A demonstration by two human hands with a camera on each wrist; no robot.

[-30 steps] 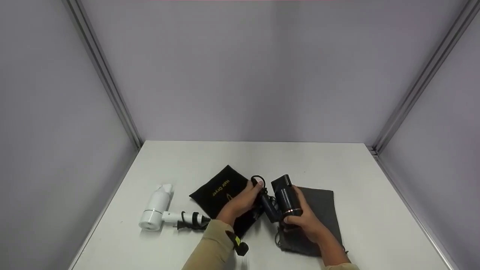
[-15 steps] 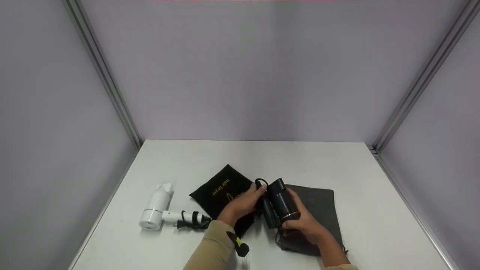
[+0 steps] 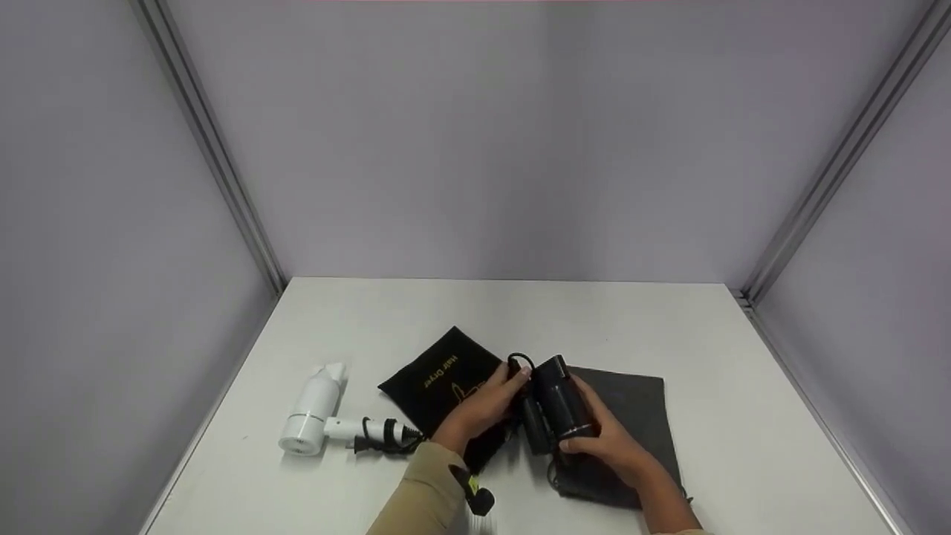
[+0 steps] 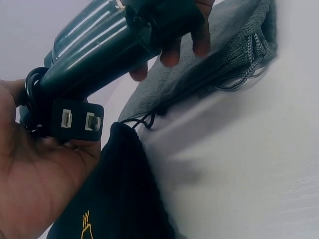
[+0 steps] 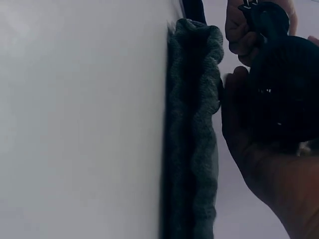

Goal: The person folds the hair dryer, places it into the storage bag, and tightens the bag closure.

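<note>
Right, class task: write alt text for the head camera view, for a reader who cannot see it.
Two hands, left hand and right hand, hold a folded black hair dryer with its coiled cord above a white table. Under them lie a black pouch and a grey pouch; a white hair dryer lies to the left.

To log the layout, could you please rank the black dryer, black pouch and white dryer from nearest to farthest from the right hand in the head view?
1. Black dryer: held in the right hand.
2. Black pouch: left, under the left hand.
3. White dryer: far left.
</note>
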